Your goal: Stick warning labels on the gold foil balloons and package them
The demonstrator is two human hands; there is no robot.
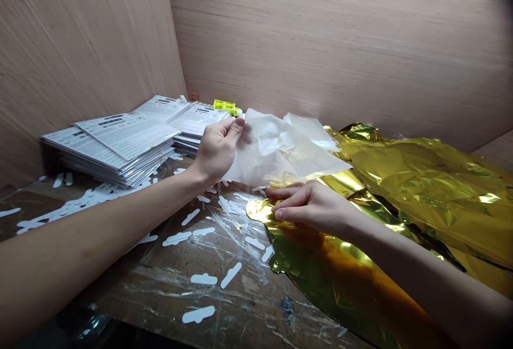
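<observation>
My left hand (pixel 219 148) is closed, its thumb pressing on the edge of a crinkled, translucent white plastic bag (pixel 276 148) held up above the table. Lower and to the right, my right hand (pixel 308 204) pinches the tab end of a flat gold foil balloon (pixel 320 269) between thumb and fingers. The balloon's shiny body drapes toward me, partly under my right forearm. Behind the held bag lies another clear bag (pixel 310 127), half covered by it.
Stacks of printed packets (pixel 120 146) stand at the left. More gold foil (pixel 420 183) is heaped at the right. White paper cut-outs (pixel 203 279) lie scattered over the tape-covered table (pixel 160 295). Yellow labels (pixel 224 106) sit at the back, near the wooden walls (pixel 320 33).
</observation>
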